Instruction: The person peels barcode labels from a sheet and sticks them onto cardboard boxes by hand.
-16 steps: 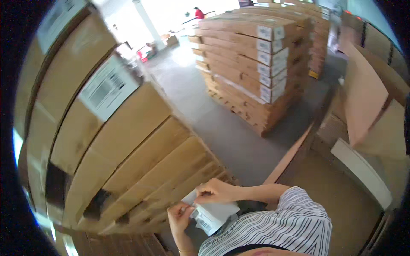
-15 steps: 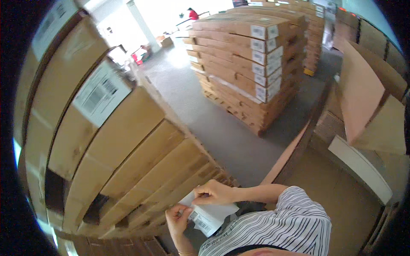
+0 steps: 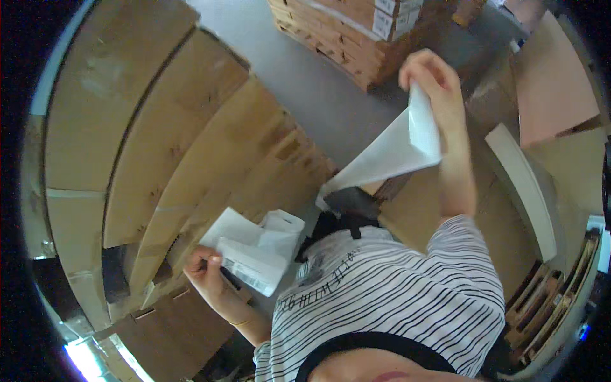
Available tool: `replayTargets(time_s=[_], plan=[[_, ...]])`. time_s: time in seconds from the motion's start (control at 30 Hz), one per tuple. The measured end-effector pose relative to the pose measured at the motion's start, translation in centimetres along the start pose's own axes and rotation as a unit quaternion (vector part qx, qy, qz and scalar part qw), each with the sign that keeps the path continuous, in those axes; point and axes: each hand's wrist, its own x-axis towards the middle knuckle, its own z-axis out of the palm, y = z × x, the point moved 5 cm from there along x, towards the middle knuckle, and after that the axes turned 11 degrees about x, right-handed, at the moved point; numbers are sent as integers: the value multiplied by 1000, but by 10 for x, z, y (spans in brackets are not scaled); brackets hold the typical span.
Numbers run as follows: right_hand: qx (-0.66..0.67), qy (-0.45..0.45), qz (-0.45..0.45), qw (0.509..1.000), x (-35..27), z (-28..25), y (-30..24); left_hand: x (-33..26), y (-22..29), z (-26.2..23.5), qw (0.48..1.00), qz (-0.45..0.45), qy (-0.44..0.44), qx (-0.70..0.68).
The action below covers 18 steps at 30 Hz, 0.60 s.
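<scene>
My left hand (image 3: 207,270) pinches the edge of a few white label sheets (image 3: 254,248), one of them printed with a barcode. The sheets sit in front of my striped shirt, beside the stacked cartons. Raised to the upper right, my right hand (image 3: 436,79) has its fingers closed on the top of a long white paper strip (image 3: 398,149). That strip is folded over near the hand and slants down to a narrow end by my waist. A dark pouch-like thing (image 3: 350,204) shows beside this lower end, partly hidden.
Tall stacked cartons (image 3: 172,146) rise close on my left. Ahead, more cartons (image 3: 356,38) stand on a pallet across the grey floor (image 3: 267,57). To the right lie large cardboard sheets (image 3: 554,83), a pale curved-looking board (image 3: 525,191) and wooden pallets (image 3: 547,312).
My hands have moved apart: the right one up and right with the long white strip, the left one leftward with the label sheets. My view has tilted further down.
</scene>
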Motion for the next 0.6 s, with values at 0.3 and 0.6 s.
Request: replayTargets(time_s=[0.3, 0.6], plan=[[-631, -415, 486, 440, -120, -126, 139, 25, -107, -89, 955, -63, -289, 26], [-422, -26, -89, 902, 109, -143, 74, 30, -171, -123, 921, -155, -356, 36]])
